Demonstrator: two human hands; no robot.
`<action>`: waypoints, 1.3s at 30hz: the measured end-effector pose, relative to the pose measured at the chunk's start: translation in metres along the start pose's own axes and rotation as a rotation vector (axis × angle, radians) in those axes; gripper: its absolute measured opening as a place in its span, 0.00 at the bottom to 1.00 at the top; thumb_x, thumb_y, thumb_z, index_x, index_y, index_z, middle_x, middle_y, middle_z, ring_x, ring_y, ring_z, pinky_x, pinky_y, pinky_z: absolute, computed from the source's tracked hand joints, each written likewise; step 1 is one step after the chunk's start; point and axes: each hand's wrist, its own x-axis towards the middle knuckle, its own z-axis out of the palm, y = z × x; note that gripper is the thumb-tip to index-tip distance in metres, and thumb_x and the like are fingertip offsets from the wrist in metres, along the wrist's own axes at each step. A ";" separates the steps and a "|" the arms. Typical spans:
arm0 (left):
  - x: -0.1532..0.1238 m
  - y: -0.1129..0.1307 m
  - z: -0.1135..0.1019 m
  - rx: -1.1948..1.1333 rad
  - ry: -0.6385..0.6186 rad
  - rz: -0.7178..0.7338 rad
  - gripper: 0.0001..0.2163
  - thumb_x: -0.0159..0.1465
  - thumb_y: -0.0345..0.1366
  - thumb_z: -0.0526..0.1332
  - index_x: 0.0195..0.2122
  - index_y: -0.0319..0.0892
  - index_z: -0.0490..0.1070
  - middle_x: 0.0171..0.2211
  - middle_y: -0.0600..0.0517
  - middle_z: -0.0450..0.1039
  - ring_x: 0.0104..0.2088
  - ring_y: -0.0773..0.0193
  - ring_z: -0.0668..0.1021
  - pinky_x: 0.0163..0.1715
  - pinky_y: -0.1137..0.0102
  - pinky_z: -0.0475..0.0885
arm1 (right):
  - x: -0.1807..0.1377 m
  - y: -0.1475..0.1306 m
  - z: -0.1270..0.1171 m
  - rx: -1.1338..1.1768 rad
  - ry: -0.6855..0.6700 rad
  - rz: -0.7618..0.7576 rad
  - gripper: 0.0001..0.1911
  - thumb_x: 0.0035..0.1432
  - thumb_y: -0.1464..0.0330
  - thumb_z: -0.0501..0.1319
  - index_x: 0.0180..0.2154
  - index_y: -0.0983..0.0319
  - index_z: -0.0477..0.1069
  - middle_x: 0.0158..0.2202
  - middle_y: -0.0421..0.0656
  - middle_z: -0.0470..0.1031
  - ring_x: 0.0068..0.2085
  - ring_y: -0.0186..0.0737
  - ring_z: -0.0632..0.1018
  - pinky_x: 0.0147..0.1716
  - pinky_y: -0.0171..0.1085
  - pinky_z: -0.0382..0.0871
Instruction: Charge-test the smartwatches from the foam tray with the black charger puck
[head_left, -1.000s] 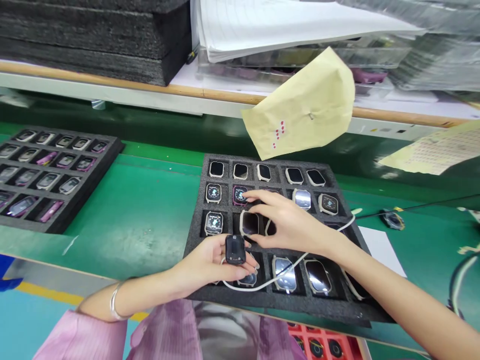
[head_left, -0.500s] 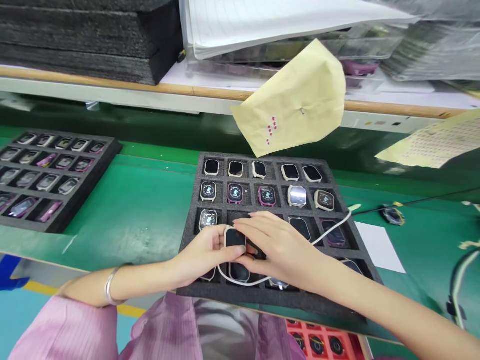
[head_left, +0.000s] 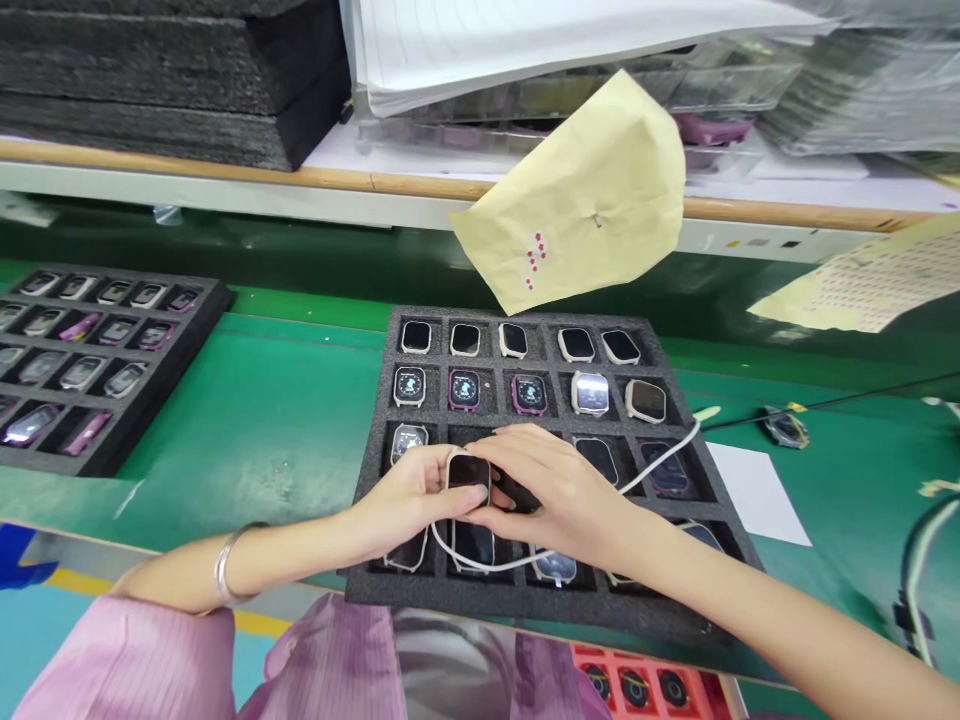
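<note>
A smartwatch body (head_left: 466, 472) with a dark screen and a pale frame is held above the black foam tray (head_left: 487, 593). My left hand (head_left: 401, 500) pinches it, thumb across the lower screen. The fingers of my right hand (head_left: 559, 485) close on its right side, at the top and bottom edges. A white cable (head_left: 660, 459) runs over the tray, passes under my right hand and loops up towards the watch; where it ends is hidden. Several watches lie in the tray's compartments, some with lit faces, such as a purple-framed watch (head_left: 464, 390). My hands cover some compartments.
Another foam tray of watches (head_left: 161, 385) lies to the left. A loose watch part (head_left: 784, 427) and white paper (head_left: 750, 490) are on the right. Overhead, a shelf edge (head_left: 300, 182) carries stacked foam; a yellow sheet (head_left: 577, 200) hangs from it. Below is a red tray (head_left: 637, 665).
The view has shifted slightly, moving the trays a little in the picture. Both hands keep their hold on the watch, which has hardly moved.
</note>
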 end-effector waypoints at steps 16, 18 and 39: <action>-0.003 0.001 -0.001 0.078 -0.017 -0.004 0.06 0.63 0.35 0.64 0.38 0.38 0.72 0.37 0.47 0.79 0.39 0.62 0.80 0.43 0.70 0.73 | 0.000 -0.001 0.004 0.024 0.025 -0.012 0.18 0.59 0.65 0.66 0.48 0.67 0.68 0.36 0.47 0.77 0.37 0.44 0.77 0.40 0.45 0.72; -0.002 0.001 -0.002 0.110 -0.004 -0.006 0.07 0.62 0.37 0.65 0.37 0.38 0.72 0.36 0.48 0.79 0.39 0.62 0.79 0.42 0.70 0.72 | 0.000 -0.002 0.004 0.017 0.021 -0.003 0.17 0.59 0.65 0.66 0.47 0.66 0.68 0.36 0.47 0.77 0.37 0.45 0.77 0.41 0.46 0.72; -0.014 0.007 0.000 -0.021 -0.274 -0.292 0.19 0.52 0.29 0.72 0.44 0.39 0.69 0.36 0.47 0.78 0.37 0.62 0.80 0.41 0.65 0.73 | -0.008 -0.001 -0.036 -0.533 -0.221 0.268 0.08 0.56 0.68 0.68 0.29 0.67 0.76 0.49 0.58 0.75 0.50 0.60 0.74 0.50 0.57 0.69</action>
